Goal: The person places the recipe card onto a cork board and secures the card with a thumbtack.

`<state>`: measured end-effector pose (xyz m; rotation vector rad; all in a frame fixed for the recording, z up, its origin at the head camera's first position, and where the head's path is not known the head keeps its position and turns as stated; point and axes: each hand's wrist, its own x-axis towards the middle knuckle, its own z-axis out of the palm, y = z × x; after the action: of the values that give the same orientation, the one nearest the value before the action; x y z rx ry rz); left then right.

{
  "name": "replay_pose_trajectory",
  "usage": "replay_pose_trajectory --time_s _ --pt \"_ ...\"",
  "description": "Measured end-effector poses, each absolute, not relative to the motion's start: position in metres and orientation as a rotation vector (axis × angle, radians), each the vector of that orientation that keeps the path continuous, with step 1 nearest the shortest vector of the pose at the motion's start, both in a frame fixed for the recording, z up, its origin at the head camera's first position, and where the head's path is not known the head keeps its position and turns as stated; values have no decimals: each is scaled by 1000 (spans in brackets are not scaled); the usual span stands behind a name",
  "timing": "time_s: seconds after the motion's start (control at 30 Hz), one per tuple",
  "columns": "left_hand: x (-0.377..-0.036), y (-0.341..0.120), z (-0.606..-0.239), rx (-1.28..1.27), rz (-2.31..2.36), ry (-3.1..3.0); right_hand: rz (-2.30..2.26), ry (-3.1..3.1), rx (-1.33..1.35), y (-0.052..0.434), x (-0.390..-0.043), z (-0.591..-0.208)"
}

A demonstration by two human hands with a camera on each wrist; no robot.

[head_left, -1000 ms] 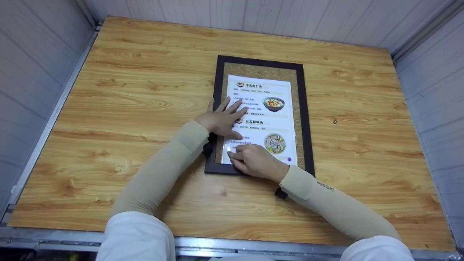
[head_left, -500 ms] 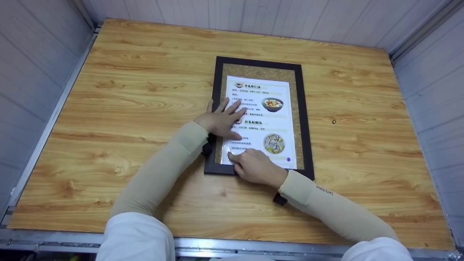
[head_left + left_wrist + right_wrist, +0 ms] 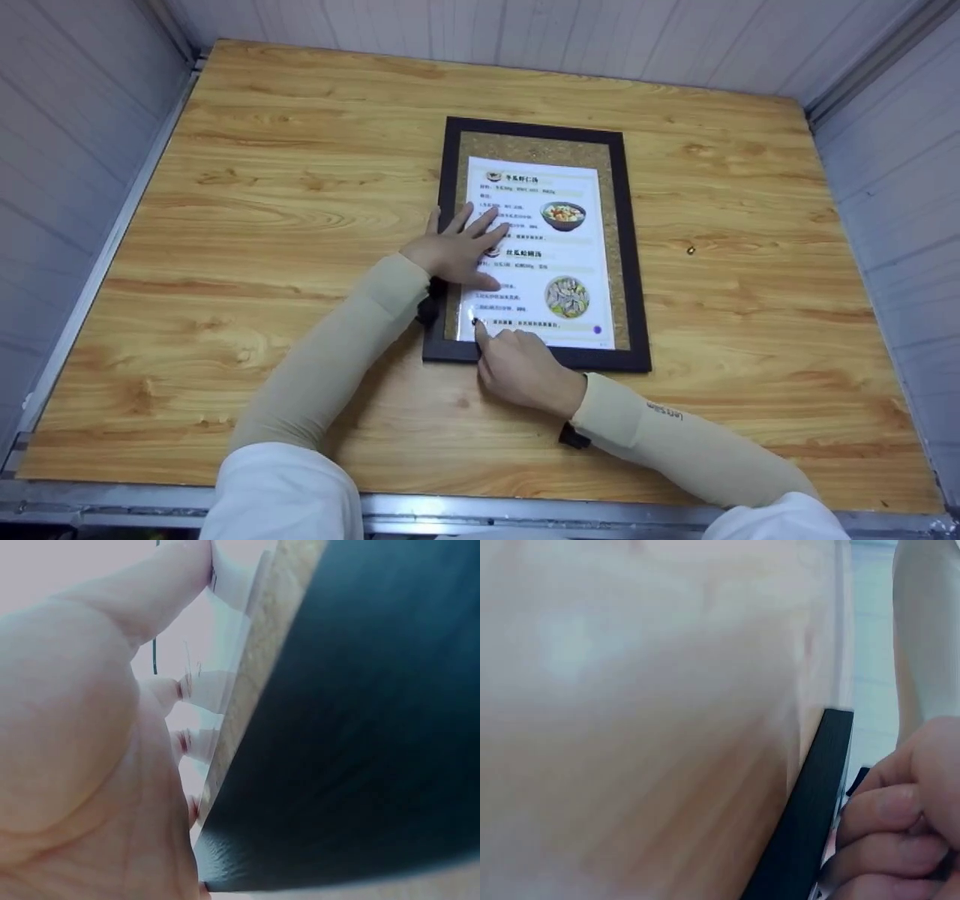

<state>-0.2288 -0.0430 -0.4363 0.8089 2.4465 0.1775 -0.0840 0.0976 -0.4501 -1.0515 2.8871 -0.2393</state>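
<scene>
A glossy recipe sheet (image 3: 531, 259) with printed text and two food pictures lies on a cork board (image 3: 540, 148) in a dark frame (image 3: 635, 292). My left hand (image 3: 451, 251) rests on the sheet's left side with fingers spread, its palm side filling the left wrist view. At the sheet's lower left corner, my right hand (image 3: 525, 371) touches a small dark spot (image 3: 475, 322) with its extended index finger; the spot's kind is too small to tell. The other right fingers (image 3: 889, 851) are curled and show nothing held. A purple dot (image 3: 597, 330) marks the lower right corner.
The framed board lies on a wood-grain table (image 3: 300, 150). To its right sits a tiny shiny bit (image 3: 691, 250). Pale panel walls (image 3: 495, 37) enclose the back and sides, and a metal edge (image 3: 420, 510) runs along the front.
My right hand has drawn slightly down toward the front edge, its index finger straightening at the lower left corner, uncovering the sheet's bottom text and the dark spot. The left hand stays put.
</scene>
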Motion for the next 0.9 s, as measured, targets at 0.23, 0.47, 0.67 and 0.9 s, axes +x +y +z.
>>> replay_pose_trajectory --time_s 0.23,0.47,0.67,0.9 --pt "-228 -45 -434 806 174 2450 -211 2921 -1025 94 -77 -449" --pt "-229 -43 -435 810 174 2443 -309 2904 -1009 103 -86 -441" --pt "-229 -42 -435 792 158 2442 -424 2961 -854 126 -110 -424" --pt "-230 -42 -437 794 162 2436 -525 3088 -585 167 -150 -406"
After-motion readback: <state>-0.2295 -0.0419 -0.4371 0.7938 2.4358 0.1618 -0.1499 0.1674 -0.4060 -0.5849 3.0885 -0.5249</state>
